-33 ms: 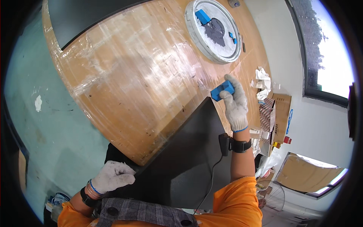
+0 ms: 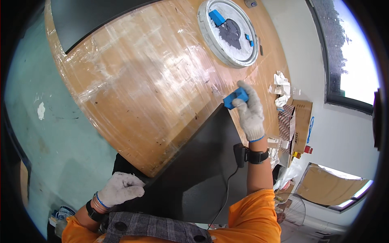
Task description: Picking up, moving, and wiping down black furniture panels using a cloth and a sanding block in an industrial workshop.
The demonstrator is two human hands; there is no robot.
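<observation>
My right hand [image 2: 251, 114], in a white knit glove, grips a blue sponge block [image 2: 229, 99] between thumb and fingers. The block is at the far corner of a dark flat panel [image 2: 202, 156], touching or almost touching it. The panel lies slantwise on the near part of the table and reaches toward my body. My left hand [image 2: 121, 188], gloved too, is closed on the panel's near left edge; its fingertips are partly hidden. A cable runs over the panel from a black device [image 2: 240, 155] at my right wrist.
The table [image 2: 133, 81] is covered in clear film. Far off stands a round white lid-like tray [image 2: 204, 42] with dark paste and blue pieces. Another dark panel [image 2: 89, 18] lies far left. Crumpled white paper [image 2: 281, 86] and a cardboard box [image 2: 300, 121] sit along the right.
My right hand has moved slightly left with the sponge block, bringing it nearer the panel's far corner. My left hand stays on the panel's edge.
</observation>
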